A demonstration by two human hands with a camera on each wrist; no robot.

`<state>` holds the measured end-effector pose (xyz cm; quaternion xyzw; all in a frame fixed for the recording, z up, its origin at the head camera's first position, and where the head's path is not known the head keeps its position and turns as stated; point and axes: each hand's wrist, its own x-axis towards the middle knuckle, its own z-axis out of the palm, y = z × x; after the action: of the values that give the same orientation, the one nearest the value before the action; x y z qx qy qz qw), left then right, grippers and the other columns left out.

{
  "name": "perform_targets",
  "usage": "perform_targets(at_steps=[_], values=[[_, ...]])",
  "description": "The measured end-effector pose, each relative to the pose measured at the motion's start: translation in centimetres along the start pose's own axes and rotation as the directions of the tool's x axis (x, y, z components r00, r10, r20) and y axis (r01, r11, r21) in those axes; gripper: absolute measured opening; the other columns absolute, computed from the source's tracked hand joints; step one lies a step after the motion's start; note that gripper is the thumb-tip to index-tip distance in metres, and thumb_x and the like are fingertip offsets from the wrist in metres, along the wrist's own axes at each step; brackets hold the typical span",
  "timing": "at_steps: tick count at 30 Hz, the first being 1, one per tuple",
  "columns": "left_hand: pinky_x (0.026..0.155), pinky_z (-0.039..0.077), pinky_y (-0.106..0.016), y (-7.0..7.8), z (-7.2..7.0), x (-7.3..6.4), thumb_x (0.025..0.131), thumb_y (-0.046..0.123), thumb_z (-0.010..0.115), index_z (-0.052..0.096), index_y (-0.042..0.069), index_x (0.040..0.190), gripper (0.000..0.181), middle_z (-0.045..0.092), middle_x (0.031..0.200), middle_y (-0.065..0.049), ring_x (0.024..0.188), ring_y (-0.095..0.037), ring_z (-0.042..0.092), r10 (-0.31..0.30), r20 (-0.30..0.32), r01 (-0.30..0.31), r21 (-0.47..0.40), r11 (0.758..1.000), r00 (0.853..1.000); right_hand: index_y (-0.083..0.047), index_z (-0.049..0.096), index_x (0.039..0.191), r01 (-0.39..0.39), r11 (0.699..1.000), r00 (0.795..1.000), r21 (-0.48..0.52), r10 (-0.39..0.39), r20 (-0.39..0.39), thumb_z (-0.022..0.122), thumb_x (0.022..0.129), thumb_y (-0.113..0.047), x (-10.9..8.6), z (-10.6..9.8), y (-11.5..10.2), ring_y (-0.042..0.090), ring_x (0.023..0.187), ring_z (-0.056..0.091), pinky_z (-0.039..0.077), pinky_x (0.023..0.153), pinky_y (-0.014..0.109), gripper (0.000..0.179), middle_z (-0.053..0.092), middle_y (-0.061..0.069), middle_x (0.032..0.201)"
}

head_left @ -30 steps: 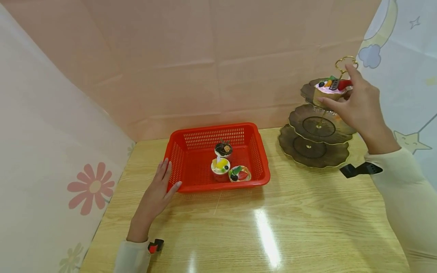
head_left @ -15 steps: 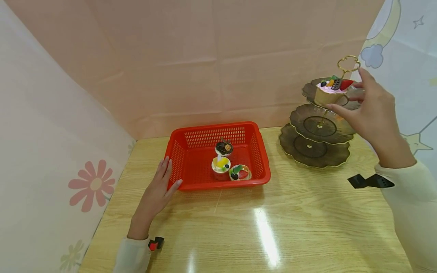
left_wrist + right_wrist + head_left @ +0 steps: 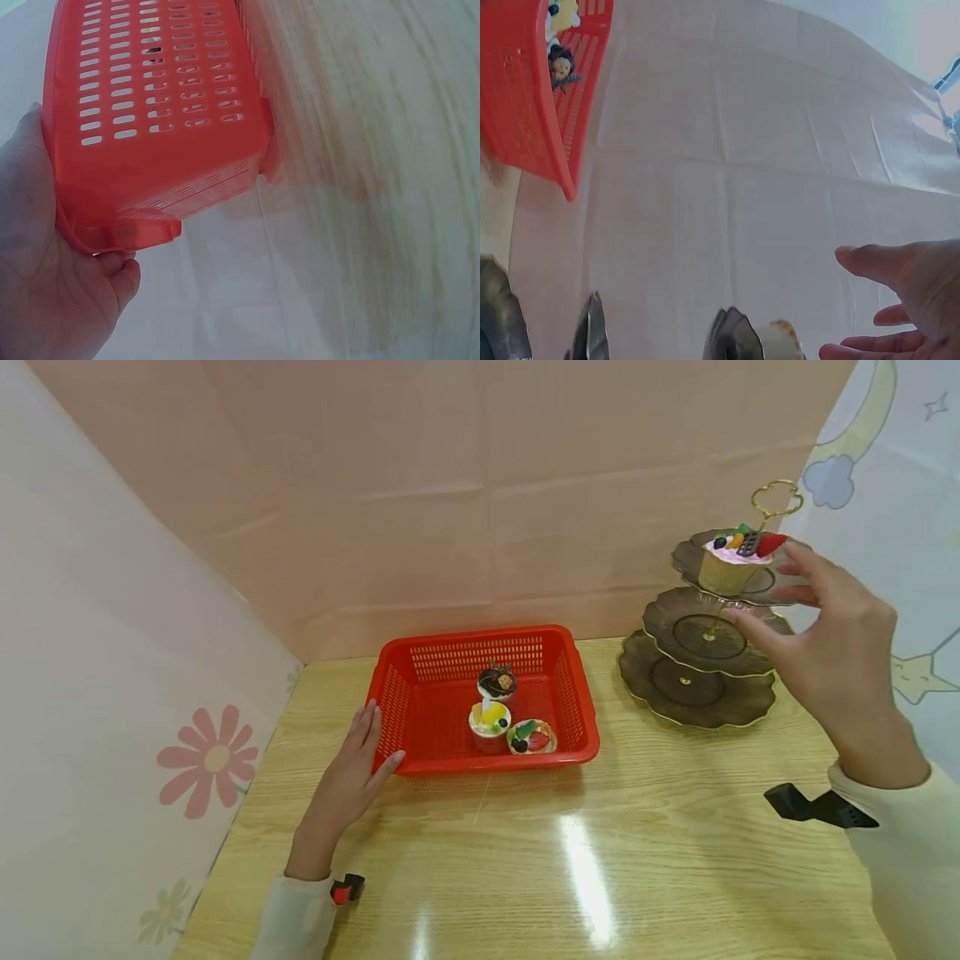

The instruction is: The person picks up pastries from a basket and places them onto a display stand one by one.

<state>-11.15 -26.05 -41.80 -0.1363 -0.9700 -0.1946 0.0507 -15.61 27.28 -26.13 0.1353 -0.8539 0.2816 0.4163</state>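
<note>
- Dessert cup (image 3: pixel 726 575): we find it upright on the top tier of the tiered stand (image 3: pixel 697 697), beside the gold post. Pale pink cream carries a strawberry, a dark lattice piece and other fruit.
- Right hand (image 3: pixel 843 627): we see a wide grip — thumb and fingers spread, just beside the cup and apart from it.
- Tiered stand: three brown, scalloped plates with gold edges sit below a gold ring handle (image 3: pixel 777 482).
- Red basket (image 3: pixel 442 768): we locate it left of the stand. It contains a chocolate-topped cup (image 3: pixel 497 685), a yellow-topped cup (image 3: pixel 489 727) and a strawberry-topped tart (image 3: pixel 534 739), grouped right of centre.
- Left hand (image 3: pixel 348 781): we see a wide, loose hold — fingers extended on the basket's left rim, thumb at the front-left corner.
- Wooden table (image 3: pixel 675 860): it supports both basket and stand. We note a pink backdrop (image 3: pixel 360 485) behind them.
</note>
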Motion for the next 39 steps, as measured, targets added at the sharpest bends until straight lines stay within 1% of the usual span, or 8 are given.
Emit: perform_targets(at_steps=[6, 9, 13, 20, 26, 29, 34, 39], values=[[0.120, 0.021, -0.054, -0.1, -0.1, 0.3, 0.105, 0.049, 0.049, 0.006, 0.001, 0.161, 0.085, -0.002, 0.170, -0.011, 0.156, -0.029, -0.002, 0.011, 0.007, -0.011, 0.008, 1.000, 1.000, -0.003, 0.065, 0.134, 0.077, 0.996, 0.994, 0.044, -0.080, 0.068, 0.093, 0.066, -0.005, -1.5, 1.4, -1.2, -0.026, 0.096, 0.048, 0.031, 0.083, 0.002, 0.074, 0.073, 0.023, 0.102], [0.120, 0.021, -0.054, -0.1, -0.1, 0.5, 0.105, 0.049, 0.049, 0.006, 0.000, 0.161, 0.086, -0.002, 0.170, -0.012, 0.156, -0.030, -0.001, 0.016, 0.007, -0.016, 0.014, 1.000, 1.000, -0.003, 0.066, 0.132, 0.108, 0.992, 0.981, 0.064, -0.117, 0.155, 0.093, 0.067, -0.008, -2.2, 2.3, -1.8, -0.002, 0.092, 0.065, 0.032, 0.083, 0.003, 0.071, 0.074, 0.018, 0.104], [0.120, 0.023, -0.054, -0.1, -0.1, 0.4, 0.105, 0.051, 0.048, 0.008, -0.002, 0.161, 0.087, 0.000, 0.170, -0.014, 0.156, -0.032, 0.001, 0.017, 0.001, -0.017, 0.032, 0.999, 1.000, -0.001, 0.066, 0.129, 0.135, 0.988, 0.950, 0.077, -0.152, 0.272, 0.094, 0.066, -0.009, -2.8, 3.7, -2.6, 0.029, 0.085, 0.071, 0.035, 0.081, 0.005, 0.069, 0.074, 0.016, 0.109], [0.120, 0.023, -0.052, -0.1, 0.0, 0.3, 0.105, 0.056, 0.043, 0.007, -0.001, 0.161, 0.088, -0.002, 0.170, -0.012, 0.156, -0.028, -0.001, 0.000, 0.007, -0.001, 0.038, 0.999, 1.000, 0.001, 0.067, 0.128, 0.153, 0.982, 0.905, 0.110, -0.184, 0.382, 0.094, 0.069, -0.012, -3.4, 5.9, -3.1, 0.026, 0.085, 0.068, 0.047, 0.072, 0.029, 0.066, 0.073, 0.012, 0.098], [0.119, 0.024, -0.054, -0.1, 0.2, 0.2, 0.105, 0.056, 0.044, 0.006, -0.001, 0.161, 0.088, -0.004, 0.170, -0.012, 0.156, -0.027, -0.004, -0.006, 0.005, 0.006, 0.023, 1.000, 1.000, 0.000, 0.068, 0.125, 0.165, 0.969, 0.867, 0.182, -0.231, 0.442, 0.092, 0.073, -0.014, -3.8, 7.5, -3.1, 0.025, 0.087, 0.071, 0.055, 0.071, 0.043, 0.059, 0.074, 0.011, 0.103], [0.118, 0.026, -0.054, -0.1, 0.3, 0.2, 0.105, 0.055, 0.045, 0.008, -0.002, 0.161, 0.088, -0.003, 0.170, -0.013, 0.156, -0.027, -0.004, -0.004, -0.005, 0.004, 0.022, 1.000, 1.000, 0.000, 0.068, 0.125, 0.166, 0.960, 0.832, 0.225, -0.259, 0.490, 0.092, 0.074, -0.014, -4.0, 8.4, -3.2, 0.024, 0.087, 0.071, 0.056, 0.067, 0.040, 0.058, 0.074, 0.012, 0.106], [0.119, 0.025, -0.054, -0.1, 0.2, 0.2, 0.105, 0.054, 0.046, 0.008, -0.002, 0.160, 0.087, -0.002, 0.170, -0.014, 0.156, -0.028, -0.004, 0.000, -0.005, 0.000, 0.014, 1.000, 1.000, -0.003, 0.067, 0.130, 0.146, 0.961, 0.752, 0.235, -0.262, 0.605, 0.091, 0.076, -0.021, -4.4, 9.8, -3.3, 0.021, 0.091, 0.067, 0.054, 0.065, 0.034, 0.062, 0.073, 0.009, 0.109], [0.119, 0.023, -0.054, 0.0, 0.1, 0.3, 0.105, 0.052, 0.047, 0.007, -0.003, 0.160, 0.087, -0.003, 0.170, -0.014, 0.156, -0.029, -0.004, -0.004, 0.009, 0.004, 0.006, 1.000, 1.000, -0.004, 0.063, 0.136, 0.122, 0.969, 0.653, 0.213, -0.240, 0.718, 0.090, 0.078, -0.025, -4.4, 11.1, -3.5, 0.029, 0.106, 0.067, 0.058, 0.085, 0.047, 0.067, 0.069, 0.014, 0.124]])
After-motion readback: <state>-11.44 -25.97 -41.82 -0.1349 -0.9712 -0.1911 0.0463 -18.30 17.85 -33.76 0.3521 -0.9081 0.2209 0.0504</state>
